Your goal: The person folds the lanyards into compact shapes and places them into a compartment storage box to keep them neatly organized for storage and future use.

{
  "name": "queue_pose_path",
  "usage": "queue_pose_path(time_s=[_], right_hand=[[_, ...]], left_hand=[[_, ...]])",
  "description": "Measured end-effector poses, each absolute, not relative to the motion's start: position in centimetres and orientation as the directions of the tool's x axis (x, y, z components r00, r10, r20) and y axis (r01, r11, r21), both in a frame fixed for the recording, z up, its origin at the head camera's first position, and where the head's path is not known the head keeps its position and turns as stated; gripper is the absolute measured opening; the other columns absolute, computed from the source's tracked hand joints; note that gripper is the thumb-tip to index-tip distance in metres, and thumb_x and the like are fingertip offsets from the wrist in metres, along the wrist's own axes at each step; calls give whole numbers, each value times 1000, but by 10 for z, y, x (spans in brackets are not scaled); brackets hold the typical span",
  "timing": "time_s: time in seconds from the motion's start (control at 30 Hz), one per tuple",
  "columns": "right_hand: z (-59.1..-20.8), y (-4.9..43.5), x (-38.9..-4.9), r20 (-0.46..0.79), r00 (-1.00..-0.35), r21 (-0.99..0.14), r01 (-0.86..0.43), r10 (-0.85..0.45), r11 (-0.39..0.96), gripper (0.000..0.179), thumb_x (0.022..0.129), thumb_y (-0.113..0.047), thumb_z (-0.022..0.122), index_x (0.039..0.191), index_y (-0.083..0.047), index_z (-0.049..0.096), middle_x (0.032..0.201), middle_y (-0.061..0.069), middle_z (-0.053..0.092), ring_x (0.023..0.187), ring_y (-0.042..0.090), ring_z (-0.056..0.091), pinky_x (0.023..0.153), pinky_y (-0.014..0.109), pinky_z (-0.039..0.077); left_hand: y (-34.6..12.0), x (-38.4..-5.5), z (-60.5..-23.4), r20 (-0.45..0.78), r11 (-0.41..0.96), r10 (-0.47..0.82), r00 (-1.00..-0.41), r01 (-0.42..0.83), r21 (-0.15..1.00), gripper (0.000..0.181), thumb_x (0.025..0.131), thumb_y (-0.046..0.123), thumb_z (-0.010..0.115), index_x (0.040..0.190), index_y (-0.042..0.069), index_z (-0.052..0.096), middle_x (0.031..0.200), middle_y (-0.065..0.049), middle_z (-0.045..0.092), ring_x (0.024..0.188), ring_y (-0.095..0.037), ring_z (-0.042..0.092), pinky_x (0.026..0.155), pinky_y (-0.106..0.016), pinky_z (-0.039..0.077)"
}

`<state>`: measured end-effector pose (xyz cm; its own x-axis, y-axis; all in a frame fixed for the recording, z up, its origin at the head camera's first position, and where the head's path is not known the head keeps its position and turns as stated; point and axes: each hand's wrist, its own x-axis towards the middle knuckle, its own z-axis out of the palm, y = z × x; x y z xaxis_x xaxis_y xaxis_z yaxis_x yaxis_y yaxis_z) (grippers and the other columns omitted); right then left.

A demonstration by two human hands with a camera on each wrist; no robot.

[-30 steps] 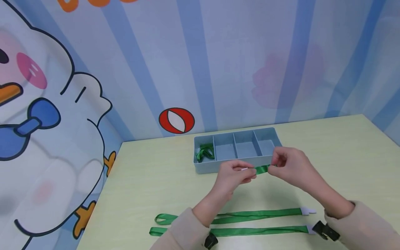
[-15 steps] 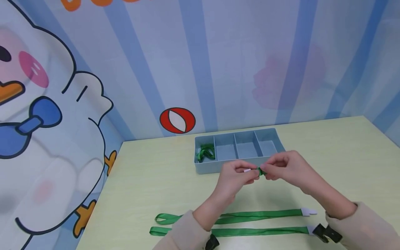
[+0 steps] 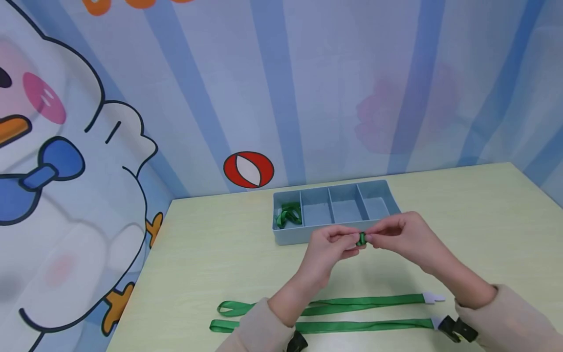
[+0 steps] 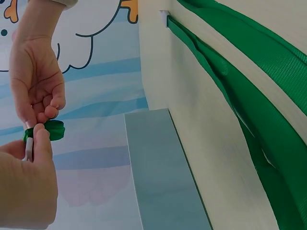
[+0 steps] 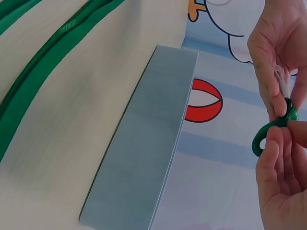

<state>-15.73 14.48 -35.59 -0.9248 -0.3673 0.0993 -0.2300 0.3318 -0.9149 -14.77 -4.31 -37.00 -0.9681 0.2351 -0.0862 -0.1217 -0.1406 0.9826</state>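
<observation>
Above the table, both hands hold a green lanyard, its strap gathered into a small roll. My left hand pinches it beside the white clip. My right hand pinches the rolled strap from the other side, the fingertips of both hands nearly meeting. A small loop of the strap sticks out in the right wrist view. Below the hands lie two more green lanyards, the farther lanyard and the nearer lanyard, stretched out side by side with white clips at their right ends. The left sleeve covers part of them.
Behind the hands stands a grey-blue box divided into several compartments. A coiled green lanyard lies in its leftmost compartment. A printed backdrop rises along the back edge of the pale table.
My right hand has moved left toward the left hand. The flat stretch of green strap between them has folded into a compact roll. The lanyards on the table have not moved.
</observation>
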Motion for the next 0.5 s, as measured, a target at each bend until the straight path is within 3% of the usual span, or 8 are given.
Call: queue_pose_path(time_s=[0.27,0.5], right_hand=[[-356,139,-157,207,-892,-788,-396,-402,471,11,84,-13,69,93,-8,73,83,0,69,69,8,61,59,25,52],[-358,158,-166,232,-820,-801,-466,-523,377,24,83,-11,71,106,-8,68,72,-3,58,54,13,47,47,26,41]], left_hand=[[-43,-149,-375,-95,-128,222,-970,-125,984,19,83,13,71,95,-1,68,88,-10,70,79,-18,68,77,-33,55],[-50,-154,-376,-138,-185,265,-954,-191,964,19,86,7,67,101,-5,66,85,-11,70,75,-13,68,77,-30,54]])
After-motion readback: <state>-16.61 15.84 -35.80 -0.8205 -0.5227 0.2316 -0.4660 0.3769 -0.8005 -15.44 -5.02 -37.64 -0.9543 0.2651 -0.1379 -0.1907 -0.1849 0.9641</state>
